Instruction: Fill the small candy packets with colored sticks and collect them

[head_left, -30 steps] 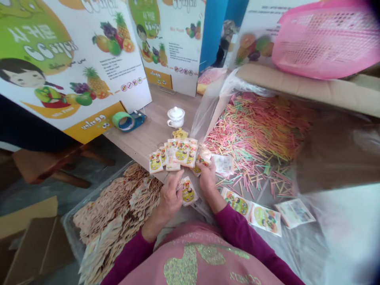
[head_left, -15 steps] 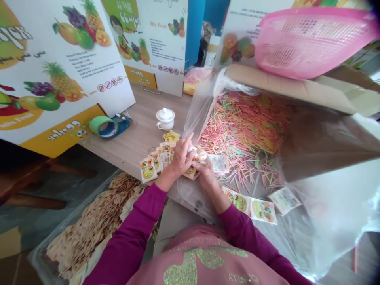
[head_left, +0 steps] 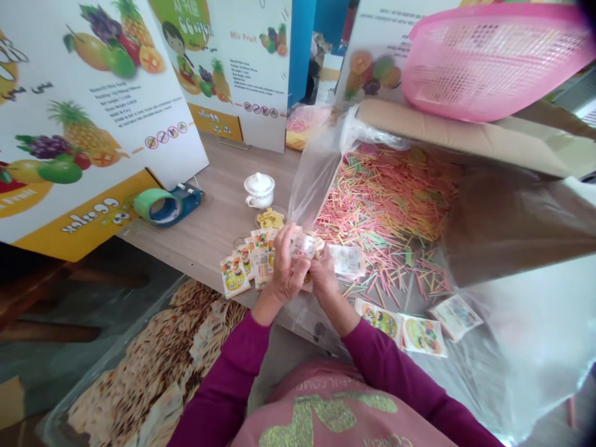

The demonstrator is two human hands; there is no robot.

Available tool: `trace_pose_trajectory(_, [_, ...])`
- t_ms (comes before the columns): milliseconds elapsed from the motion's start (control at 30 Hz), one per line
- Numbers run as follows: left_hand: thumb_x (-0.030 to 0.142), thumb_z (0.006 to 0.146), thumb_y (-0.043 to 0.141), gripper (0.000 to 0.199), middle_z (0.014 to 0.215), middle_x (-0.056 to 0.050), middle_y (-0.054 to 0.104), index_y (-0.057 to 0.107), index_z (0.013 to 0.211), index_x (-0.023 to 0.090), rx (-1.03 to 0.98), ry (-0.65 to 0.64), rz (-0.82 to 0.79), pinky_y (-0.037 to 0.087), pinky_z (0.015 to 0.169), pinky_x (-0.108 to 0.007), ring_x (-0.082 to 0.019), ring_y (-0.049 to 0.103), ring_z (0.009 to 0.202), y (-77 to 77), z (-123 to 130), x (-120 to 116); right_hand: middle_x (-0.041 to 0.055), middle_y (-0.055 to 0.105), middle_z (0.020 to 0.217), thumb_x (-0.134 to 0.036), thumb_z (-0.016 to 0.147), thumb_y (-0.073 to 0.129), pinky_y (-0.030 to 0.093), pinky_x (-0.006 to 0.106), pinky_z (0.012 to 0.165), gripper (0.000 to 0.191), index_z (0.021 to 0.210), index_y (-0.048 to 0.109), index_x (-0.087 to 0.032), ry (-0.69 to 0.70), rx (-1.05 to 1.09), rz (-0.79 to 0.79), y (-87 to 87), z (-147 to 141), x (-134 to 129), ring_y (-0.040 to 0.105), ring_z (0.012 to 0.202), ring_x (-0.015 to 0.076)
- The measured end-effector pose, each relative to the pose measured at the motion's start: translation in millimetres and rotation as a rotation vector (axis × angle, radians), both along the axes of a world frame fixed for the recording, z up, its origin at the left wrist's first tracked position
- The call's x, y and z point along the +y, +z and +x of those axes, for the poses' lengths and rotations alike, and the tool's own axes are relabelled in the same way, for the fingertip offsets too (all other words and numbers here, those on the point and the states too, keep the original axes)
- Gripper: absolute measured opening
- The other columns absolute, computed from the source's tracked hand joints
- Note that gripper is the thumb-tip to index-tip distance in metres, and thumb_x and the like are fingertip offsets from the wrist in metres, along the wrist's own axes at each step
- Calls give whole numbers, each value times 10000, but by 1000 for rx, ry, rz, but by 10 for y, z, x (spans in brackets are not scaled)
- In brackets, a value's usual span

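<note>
My left hand (head_left: 286, 267) and my right hand (head_left: 323, 273) come together above the table edge, pinching a small clear plastic packet (head_left: 305, 245) between them. Its contents are too small to tell. Just below and left of my hands lies a loose pile of printed sachets (head_left: 237, 267) with cartoon faces. A heap of thin pink, yellow and green sticks (head_left: 386, 198) fills the plastic-lined box to the right of my right hand. Several printed sachets (head_left: 400, 326) lie on the plastic sheet nearer me.
A wooden table (head_left: 218, 211) holds a white lidded cup (head_left: 259, 189) and a tape dispenser (head_left: 167, 207). Printed fruit cardboard panels (head_left: 107, 118) stand behind it. A pink plastic basket (head_left: 493, 62) sits top right. A tray of filled packets (head_left: 158, 366) lies low at left.
My hands were apart a second ago, then met over the sachets. Now they are raised slightly with the clear packet showing between my fingers. The view has shifted a little.
</note>
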State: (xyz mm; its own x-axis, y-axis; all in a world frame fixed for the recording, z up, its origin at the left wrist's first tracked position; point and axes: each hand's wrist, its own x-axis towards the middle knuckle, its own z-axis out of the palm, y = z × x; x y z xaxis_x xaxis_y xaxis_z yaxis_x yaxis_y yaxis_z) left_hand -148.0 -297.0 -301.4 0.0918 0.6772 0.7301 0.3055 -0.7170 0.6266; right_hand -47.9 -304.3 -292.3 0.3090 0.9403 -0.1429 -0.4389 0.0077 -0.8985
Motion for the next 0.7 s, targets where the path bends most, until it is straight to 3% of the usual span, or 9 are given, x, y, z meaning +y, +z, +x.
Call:
trace_pose_trajectory(100, [473, 1006, 547, 637, 1440, -187, 528, 360, 1568, 238, 10, 154, 99, 478, 1116, -552, -342, 538, 1357, -101, -263, -170, -23, 766, 925, -169, 517, 890, 618, 318, 725, 639, 1060, 561, -242, -9, 5, -28, -31, -29, 14, 721, 786, 189])
trace_pose_trajectory(167, [353, 993, 603, 620, 1241, -136, 616, 382, 1560, 235, 20, 228, 20, 581, 945, -436, -254, 651, 1099, -199, -411, -256, -34, 763, 920, -158, 505, 891, 620, 314, 711, 641, 1046, 557, -247, -34, -10, -48, -56, -48, 21, 718, 785, 185])
trace_pose_trajectory(267, [266, 995, 589, 597, 1093, -83, 631, 391, 1557, 229, 83, 242, -82, 605, 771, -322, -171, 647, 871, -310, -544, -300, -37, 765, 906, -136, 490, 883, 624, 321, 699, 635, 1027, 564, -246, -44, 13, -50, -66, -68, 23, 724, 782, 193])
trace_pose_trajectory(433, [223, 965, 608, 689, 1084, -65, 620, 325, 1593, 219, 127, 270, -155, 600, 723, -288, -135, 617, 775, -274, -628, -217, -32, 769, 867, -125, 467, 889, 621, 322, 703, 605, 986, 597, -235, 65, 15, -52, 6, -59, 1, 718, 741, 186])
trace_pose_trajectory(500, [211, 951, 621, 668, 1108, -77, 614, 371, 1570, 205, 176, 279, -179, 600, 738, -306, -138, 613, 770, -226, -644, -176, -33, 767, 865, -127, 465, 894, 610, 315, 703, 604, 985, 606, -236, 121, -24, -29, 26, -48, -1, 710, 735, 180])
trace_pose_trajectory(600, [165, 944, 594, 515, 1161, -103, 624, 522, 1453, 192, 299, 259, -160, 603, 843, -365, -188, 657, 893, -184, -647, -142, -51, 753, 858, -151, 465, 906, 589, 298, 704, 610, 992, 611, -239, 163, -104, 9, 14, -36, 11, 693, 737, 167])
trace_pose_trajectory(700, [120, 934, 564, 498, 1211, -128, 642, 546, 1429, 173, 361, 248, -113, 598, 923, -395, -241, 674, 1053, -187, -615, -147, -67, 729, 839, -156, 444, 918, 563, 278, 688, 630, 987, 610, -234, 142, -190, 0, -34, -43, 21, 661, 718, 149])
